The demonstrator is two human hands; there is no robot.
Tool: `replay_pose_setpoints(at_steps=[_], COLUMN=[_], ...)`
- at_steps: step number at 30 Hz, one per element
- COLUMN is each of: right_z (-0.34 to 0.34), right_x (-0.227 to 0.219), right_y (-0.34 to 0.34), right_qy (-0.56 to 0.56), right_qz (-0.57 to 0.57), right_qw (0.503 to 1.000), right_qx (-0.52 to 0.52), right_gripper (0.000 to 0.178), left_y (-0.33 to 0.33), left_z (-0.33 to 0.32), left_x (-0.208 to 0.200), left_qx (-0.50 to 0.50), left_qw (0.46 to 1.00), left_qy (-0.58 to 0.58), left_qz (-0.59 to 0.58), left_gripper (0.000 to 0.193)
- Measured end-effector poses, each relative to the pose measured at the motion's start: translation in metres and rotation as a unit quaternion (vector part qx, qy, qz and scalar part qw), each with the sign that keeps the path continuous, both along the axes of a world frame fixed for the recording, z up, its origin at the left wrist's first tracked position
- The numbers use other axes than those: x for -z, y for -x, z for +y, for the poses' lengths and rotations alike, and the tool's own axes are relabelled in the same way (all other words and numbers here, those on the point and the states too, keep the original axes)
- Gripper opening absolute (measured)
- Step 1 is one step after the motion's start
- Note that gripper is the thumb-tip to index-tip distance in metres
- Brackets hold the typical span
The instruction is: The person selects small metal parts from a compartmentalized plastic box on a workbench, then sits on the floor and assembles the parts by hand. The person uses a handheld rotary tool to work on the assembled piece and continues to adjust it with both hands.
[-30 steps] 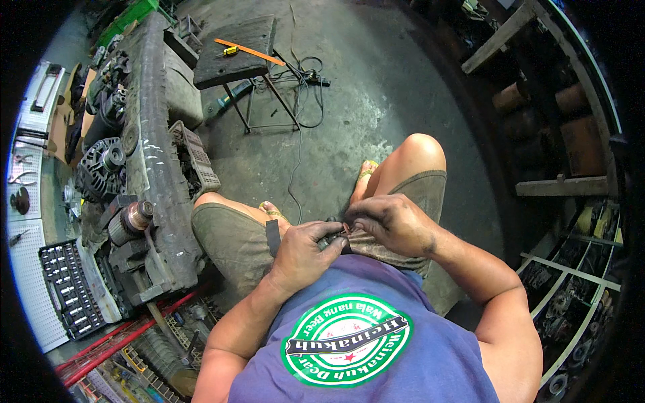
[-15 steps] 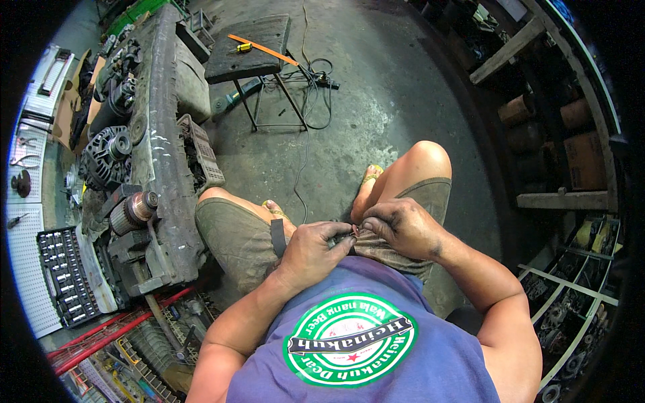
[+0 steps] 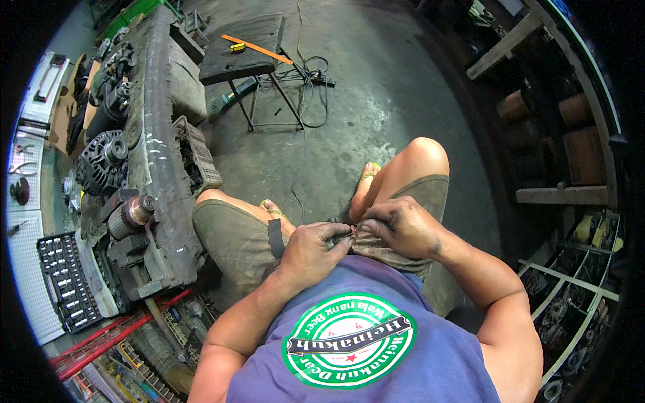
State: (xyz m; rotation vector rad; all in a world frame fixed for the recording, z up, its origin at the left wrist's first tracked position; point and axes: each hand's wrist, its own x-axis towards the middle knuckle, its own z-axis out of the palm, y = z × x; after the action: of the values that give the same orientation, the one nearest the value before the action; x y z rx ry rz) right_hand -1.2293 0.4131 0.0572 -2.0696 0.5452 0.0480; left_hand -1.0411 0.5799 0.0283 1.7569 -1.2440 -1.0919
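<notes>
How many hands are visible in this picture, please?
2: the left hand, and the right hand across from it, with a small reddish piece at their fingertips. No others are visible.

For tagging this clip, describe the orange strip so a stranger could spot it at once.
Toward the top of the picture, a thin-legged, dark-topped stool stands on the grey floor. The orange strip lies slantwise across its top, one end past the right-hand edge. It is long and thin, unlike the short yellow piece beside it.
</notes>
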Motion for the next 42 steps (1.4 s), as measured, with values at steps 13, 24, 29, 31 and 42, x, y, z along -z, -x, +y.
replay_pose_setpoints(at_steps=[13,24,29,31,42], right_z=[0.003,0.006,0.002,0.002,0.005], right_x=[-0.002,0.002,-0.002,-0.003,0.003], right_y=[0.005,0.003,0.005,0.005,0.003], right_qy=[-0.082,-0.075,-0.138,-0.116,-0.116], right_qz=[-0.060,-0.069,-0.036,-0.021,-0.031], right_qw=[0.994,0.993,0.988,0.992,0.989], right_qx=[0.045,0.067,0.061,0.049,0.082], right_gripper=[0.020,0.020,0.020,0.019,0.020], left_y=[0.009,0.009,0.008,0.007,0.006], left_z=[-0.003,-0.003,-0.002,-0.002,-0.001], left_x=[-0.011,-0.012,-0.010,-0.008,-0.003], left_qx=[-0.020,-0.017,-0.008,-0.009,-0.013], left_qw=[1.000,1.000,1.000,1.000,1.000], left_qy=[0.009,0.022,-0.011,-0.013,-0.006], left_qz=[-0.018,-0.009,-0.017,0.000,-0.008], left_gripper=[0.041,0.037,0.038,0.038,0.037])
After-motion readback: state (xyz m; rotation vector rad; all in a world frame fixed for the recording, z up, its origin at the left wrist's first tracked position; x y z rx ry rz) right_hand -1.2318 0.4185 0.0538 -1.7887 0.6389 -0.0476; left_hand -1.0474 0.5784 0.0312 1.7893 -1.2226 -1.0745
